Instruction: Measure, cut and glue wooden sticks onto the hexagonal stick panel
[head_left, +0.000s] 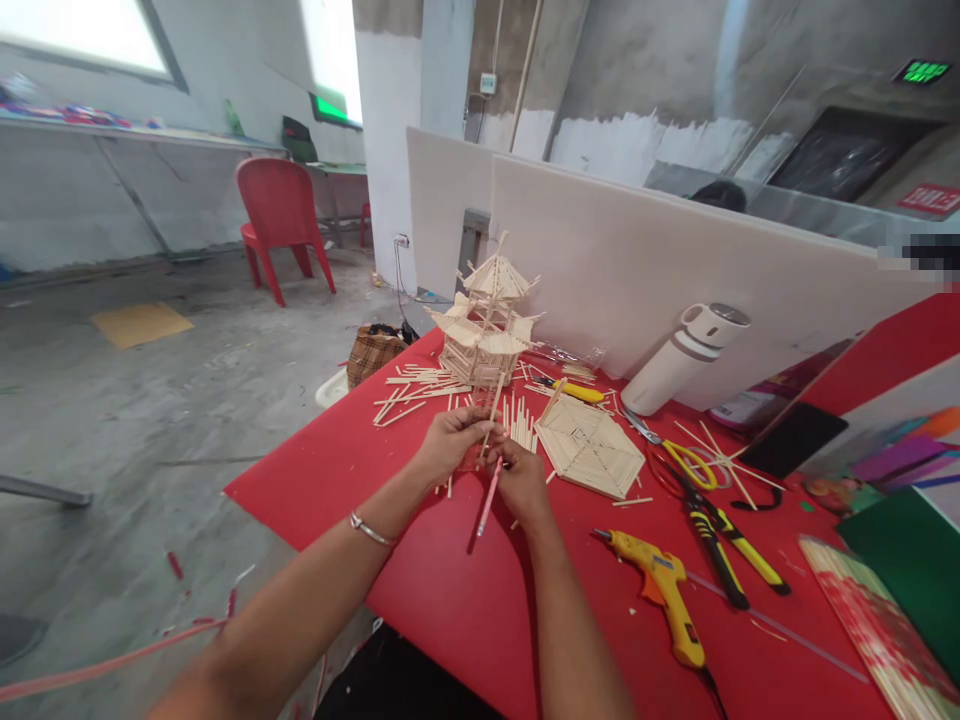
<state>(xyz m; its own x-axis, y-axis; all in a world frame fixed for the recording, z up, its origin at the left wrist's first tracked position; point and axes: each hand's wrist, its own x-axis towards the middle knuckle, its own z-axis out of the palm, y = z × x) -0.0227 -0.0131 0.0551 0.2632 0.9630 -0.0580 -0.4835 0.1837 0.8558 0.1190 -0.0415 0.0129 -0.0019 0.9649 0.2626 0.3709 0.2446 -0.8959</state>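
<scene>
My left hand is closed, its thumb and fingers pinching a thin wooden stick that tilts upward. Close beside it, my right hand is closed around a pink pencil, which slants down toward me. The pencil's upper end is hidden by the fingers, near the stick's lower part. Just beyond both hands stands a pagoda model built of thin sticks. A flat hexagonal stick panel lies right of my right hand. Loose sticks are scattered around the model's base.
On the red table lie a yellow glue gun, pliers, scissors, a yellow-handled cutter and a black phone. A white thermos stands near the white board. A red chair stands left.
</scene>
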